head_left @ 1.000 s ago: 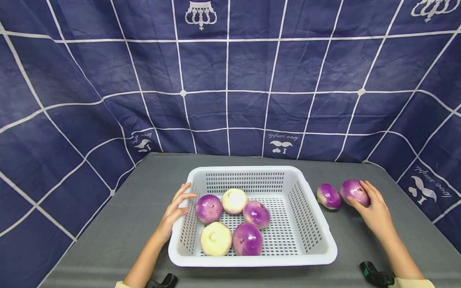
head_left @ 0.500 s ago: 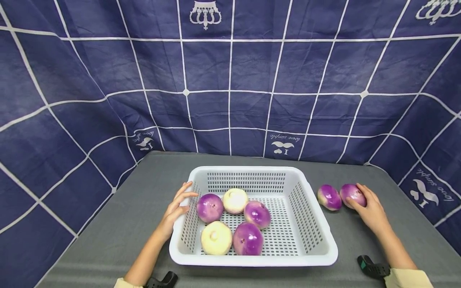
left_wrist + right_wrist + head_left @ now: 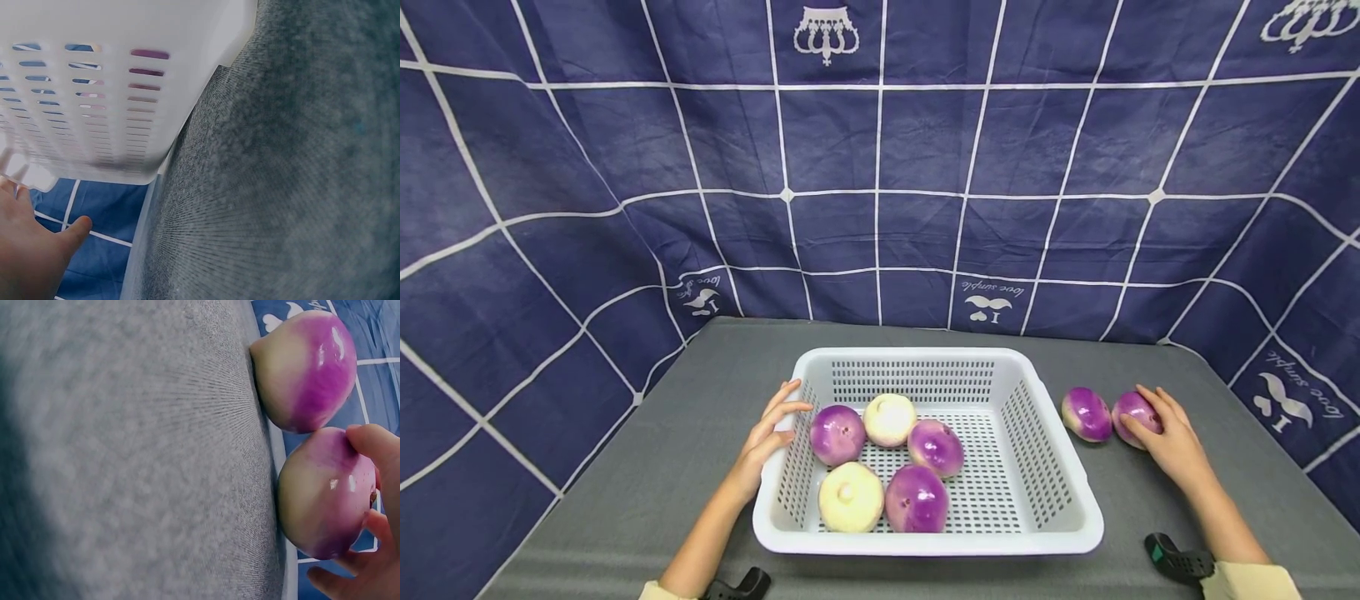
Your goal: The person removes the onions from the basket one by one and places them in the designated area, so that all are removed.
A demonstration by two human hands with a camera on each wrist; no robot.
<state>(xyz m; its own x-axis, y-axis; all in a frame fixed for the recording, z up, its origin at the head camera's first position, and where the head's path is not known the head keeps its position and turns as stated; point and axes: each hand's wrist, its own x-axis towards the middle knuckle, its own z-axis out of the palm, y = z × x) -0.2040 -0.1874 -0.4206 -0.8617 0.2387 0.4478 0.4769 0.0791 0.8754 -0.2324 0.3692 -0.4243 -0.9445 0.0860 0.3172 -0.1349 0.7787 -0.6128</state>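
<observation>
A purple-and-white turnip (image 3: 1133, 418) sits on the grey table, with my right hand (image 3: 1172, 442) holding it by thumb and fingers from above. The right wrist view has this held turnip (image 3: 322, 494) standing on the cloth, right up against a second turnip (image 3: 306, 372). My left hand (image 3: 758, 450) rests at the left rim of a white perforated plastic basket (image 3: 1045, 500), its fingers fairly straight over the edge. In the left wrist view, the left hand (image 3: 31, 244) shows beside the basket's outer wall (image 3: 94, 125).
Inside the basket lie several turnips, among them a purple one (image 3: 916, 498) and a pale one showing its white underside (image 3: 850, 497). The grey table (image 3: 647, 467) has a blue gridded cloth (image 3: 917, 167) hanging behind and at both sides.
My right hand has come down with the turnip, from a raised position to the table beside the other turnip. My left hand stays at the basket rim.
</observation>
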